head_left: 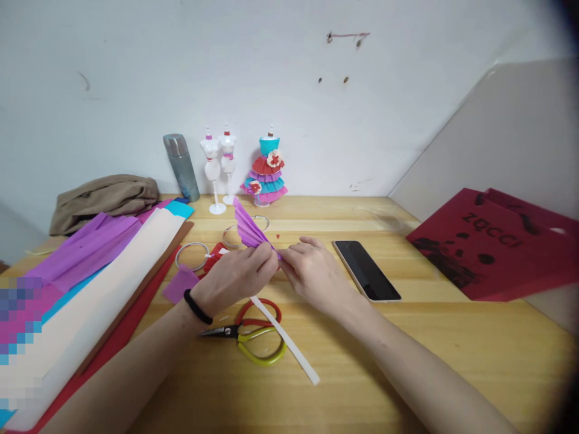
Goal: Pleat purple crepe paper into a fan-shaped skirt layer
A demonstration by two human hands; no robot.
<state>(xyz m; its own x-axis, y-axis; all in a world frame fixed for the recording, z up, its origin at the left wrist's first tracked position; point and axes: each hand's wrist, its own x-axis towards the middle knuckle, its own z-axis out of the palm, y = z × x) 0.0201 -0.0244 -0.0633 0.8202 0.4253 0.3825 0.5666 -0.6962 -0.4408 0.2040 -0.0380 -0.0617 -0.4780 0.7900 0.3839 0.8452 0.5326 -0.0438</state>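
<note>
A pleated purple paper fan [248,228] sticks up and to the left from between my two hands over the wooden table [452,337]. My left hand [237,277], with a black band on its wrist, pinches the fan's narrow end. My right hand [312,268] meets it from the right, fingers closed on the same pinched end. Just below the hands lie scissors [253,337] with red and yellow-green handles and a white paper strip [289,343]. A small purple paper piece [180,284] lies left of my left wrist.
Rolls of crepe paper [90,283] in purple, cream, blue and red cover the left side. Wire rings [192,254] lie behind the hands. At the back stand two white mannequins [219,166], a dressed mannequin [268,172], a flask [181,166] and brown cloth [106,196]. A phone [366,270] and red bag [493,244] lie right.
</note>
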